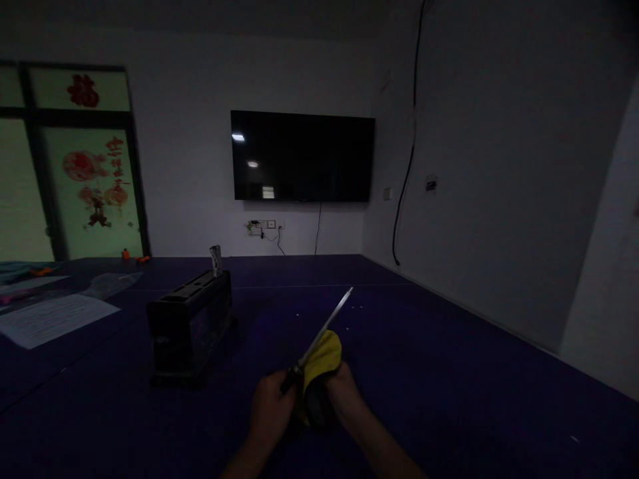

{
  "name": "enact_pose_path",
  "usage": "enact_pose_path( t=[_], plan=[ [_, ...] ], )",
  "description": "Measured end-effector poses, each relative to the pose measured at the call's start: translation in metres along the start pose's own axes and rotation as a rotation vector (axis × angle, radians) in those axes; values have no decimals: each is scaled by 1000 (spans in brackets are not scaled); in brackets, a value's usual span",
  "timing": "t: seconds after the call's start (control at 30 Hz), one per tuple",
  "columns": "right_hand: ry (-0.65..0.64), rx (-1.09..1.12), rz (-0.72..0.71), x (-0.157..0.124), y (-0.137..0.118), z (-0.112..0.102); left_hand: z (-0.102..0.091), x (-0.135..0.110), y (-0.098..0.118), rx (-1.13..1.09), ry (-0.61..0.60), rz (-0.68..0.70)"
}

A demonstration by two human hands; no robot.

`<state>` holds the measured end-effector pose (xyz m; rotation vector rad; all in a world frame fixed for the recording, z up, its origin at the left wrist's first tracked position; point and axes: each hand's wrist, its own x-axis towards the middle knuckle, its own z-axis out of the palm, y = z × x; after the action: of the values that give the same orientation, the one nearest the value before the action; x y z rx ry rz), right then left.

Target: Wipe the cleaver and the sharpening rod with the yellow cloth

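Note:
My left hand [269, 406] is closed round the dark handle of a knife [324, 329] whose thin blade points up and to the right. My right hand [342, 396] is closed on a yellow cloth [322, 362] bunched against the base of the blade. Both hands hover low over the dark blue floor mat [424, 372]. A black knife block [192, 322] stands to the left of my hands, with one metal handle [215, 259] sticking up from its far end.
The room is dim. A wall-mounted television [302, 156] hangs ahead, with sockets and cables below it. Paper sheets [52, 319] lie on the mat at the left, near a glass door with red decorations [94, 179]. A white wall runs along the right.

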<state>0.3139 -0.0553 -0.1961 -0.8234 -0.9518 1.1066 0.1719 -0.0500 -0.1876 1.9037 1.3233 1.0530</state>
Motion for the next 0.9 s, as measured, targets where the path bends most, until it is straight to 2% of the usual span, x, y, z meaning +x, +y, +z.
enact_pose_path(
  t=[0.27,0.4,0.5,0.63,0.73,0.9],
  plan=[
    [-1,-22,7,1,4,-2,4,0,-2,-140,13,7],
    [68,-52,18,1,5,-3,4,0,-1,-225,38,10],
    [89,-158,23,-1,3,-3,4,1,-1,-277,51,1],
    [17,-320,-18,2,3,-3,3,1,-1,-348,69,-16],
    [14,-401,-58,4,7,-4,4,4,-2,-404,78,-41],
    [-6,-601,-111,1,12,-5,7,9,-9,-468,159,-123]
  ],
)
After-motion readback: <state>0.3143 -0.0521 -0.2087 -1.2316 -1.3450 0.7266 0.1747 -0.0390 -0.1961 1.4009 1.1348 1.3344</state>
